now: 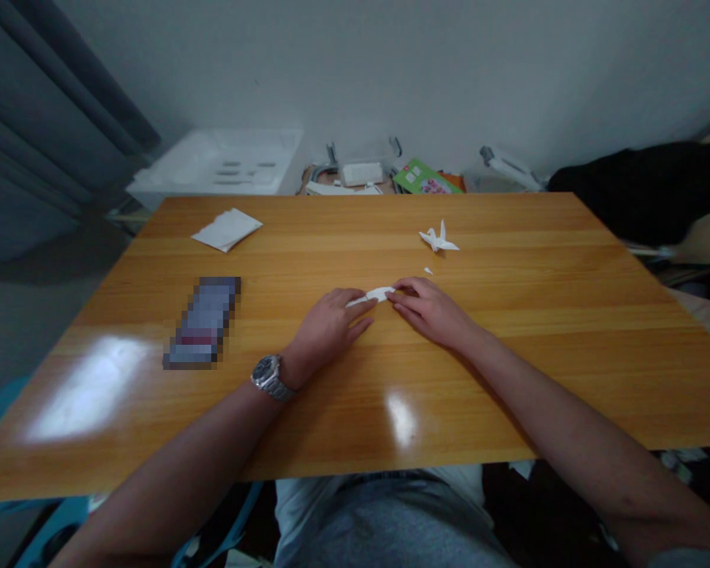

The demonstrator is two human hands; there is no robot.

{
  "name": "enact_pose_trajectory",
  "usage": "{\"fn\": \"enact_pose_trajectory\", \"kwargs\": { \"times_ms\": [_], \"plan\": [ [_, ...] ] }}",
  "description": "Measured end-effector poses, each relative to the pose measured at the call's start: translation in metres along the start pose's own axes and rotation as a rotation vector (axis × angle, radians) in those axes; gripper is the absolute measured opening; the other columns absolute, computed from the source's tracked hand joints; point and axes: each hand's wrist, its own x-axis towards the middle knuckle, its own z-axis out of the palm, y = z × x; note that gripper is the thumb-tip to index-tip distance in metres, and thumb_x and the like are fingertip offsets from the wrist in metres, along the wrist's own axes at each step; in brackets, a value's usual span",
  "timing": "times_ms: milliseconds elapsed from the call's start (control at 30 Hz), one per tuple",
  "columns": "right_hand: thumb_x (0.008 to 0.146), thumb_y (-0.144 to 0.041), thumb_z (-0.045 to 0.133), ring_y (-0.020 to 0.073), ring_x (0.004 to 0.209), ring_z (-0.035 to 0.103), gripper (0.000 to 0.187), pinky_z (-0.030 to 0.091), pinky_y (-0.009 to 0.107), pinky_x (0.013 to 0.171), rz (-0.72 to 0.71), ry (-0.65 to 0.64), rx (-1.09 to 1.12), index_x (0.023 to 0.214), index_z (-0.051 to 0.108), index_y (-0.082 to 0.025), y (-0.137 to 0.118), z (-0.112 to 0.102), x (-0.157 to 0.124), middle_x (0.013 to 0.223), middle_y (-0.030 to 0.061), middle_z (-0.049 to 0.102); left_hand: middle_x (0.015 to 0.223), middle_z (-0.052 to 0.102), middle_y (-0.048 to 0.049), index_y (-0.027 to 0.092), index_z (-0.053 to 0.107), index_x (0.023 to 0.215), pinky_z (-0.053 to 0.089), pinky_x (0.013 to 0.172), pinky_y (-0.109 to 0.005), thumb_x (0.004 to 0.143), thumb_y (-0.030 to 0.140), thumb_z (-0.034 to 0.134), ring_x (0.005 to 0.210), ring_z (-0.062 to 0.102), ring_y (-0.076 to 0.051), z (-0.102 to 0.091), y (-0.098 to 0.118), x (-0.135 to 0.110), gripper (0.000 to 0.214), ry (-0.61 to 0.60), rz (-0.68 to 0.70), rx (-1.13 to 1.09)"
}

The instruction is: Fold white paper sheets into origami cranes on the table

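White strip runs left-right between hands, touching both: left hand fingers slightly apart, right hand at right end, can't tell if pinching.

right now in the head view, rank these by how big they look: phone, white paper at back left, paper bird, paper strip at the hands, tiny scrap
1. phone
2. white paper
3. paper bird and paper strip, unranked: the strip is partly hidden
4. tiny scrap
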Motion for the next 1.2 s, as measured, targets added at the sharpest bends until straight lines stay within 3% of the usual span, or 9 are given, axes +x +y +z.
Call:
{"fn": "enact_pose_trajectory", "kwargs": {
  "times_ms": [200,600,767,867,1000,1200],
  "plan": [
    [0.105,-0.031,0.048,0.0276,0.113,0.061,0.033,0.054,0.049,0.099,0.018,0.006,0.021,0.124,0.073,-0.021,0.002,0.001,-0.001,0.123,0.0159,0.064,0.146,0.058,-0.0116,0.023,0.061,0.14,0.047,0.108,-0.046,0.102,0.036,0.055,0.126,0.057,-0.028,-0.002,-0.001,-0.002,0.04,-0.058,0.041,0.061],
    [0.104,-0.033,0.049,0.0305,0.119,0.06,0.035,0.053,0.051,0.102,0.038,-0.032,-0.032,0.129,0.07,-0.02,-0.003,-0.001,-0.002,0.128,0.0167,0.064,0.149,0.057,-0.0094,0.023,0.054,0.146,0.042,0.107,-0.047,0.102,0.034,0.054,0.125,0.056,-0.03,-0.008,0.01,-0.004,0.046,-0.099,0.033,0.13],
    [0.103,-0.044,0.05,0.0338,0.123,0.058,0.05,0.051,0.053,0.105,0.067,-0.098,-0.125,0.144,0.058,-0.016,-0.015,-0.003,0.002,0.134,0.02,0.062,0.148,0.058,-0.0095,0.024,0.053,0.147,0.04,0.108,-0.047,0.102,0.034,0.054,0.126,0.056,-0.029,-0.008,0.01,-0.004,0.046,-0.09,0.035,0.122],
    [0.104,-0.048,0.048,0.0356,0.138,0.049,0.057,0.042,0.057,0.114,0.069,-0.126,-0.141,0.154,0.047,-0.02,-0.021,0.0,0.003,0.15,0.0178,0.054,0.147,0.058,-0.0092,0.025,0.053,0.146,0.04,0.108,-0.046,0.101,0.033,0.056,0.126,0.056,-0.029,-0.008,0.009,-0.003,0.047,-0.09,0.039,0.117],
    [0.106,-0.047,0.041,0.0302,0.153,0.032,0.059,0.027,0.058,0.124,0.047,-0.176,-0.121,0.161,0.033,-0.025,-0.02,0.006,0.002,0.164,0.0099,0.04,0.146,0.059,-0.0093,0.024,0.053,0.146,0.039,0.109,-0.045,0.101,0.032,0.055,0.125,0.057,-0.028,-0.008,0.011,-0.003,0.045,-0.09,0.048,0.12],
    [0.107,-0.051,0.037,0.0276,0.154,0.031,0.063,0.027,0.056,0.125,0.072,-0.222,-0.092,0.163,0.029,-0.024,-0.017,0.011,-0.001,0.165,0.0102,0.037,0.149,0.057,-0.01,0.019,0.051,0.148,0.039,0.111,-0.045,0.103,0.034,0.053,0.127,0.056,-0.028,-0.006,0.009,-0.005,0.048,-0.094,0.054,0.113]
  ]
}}
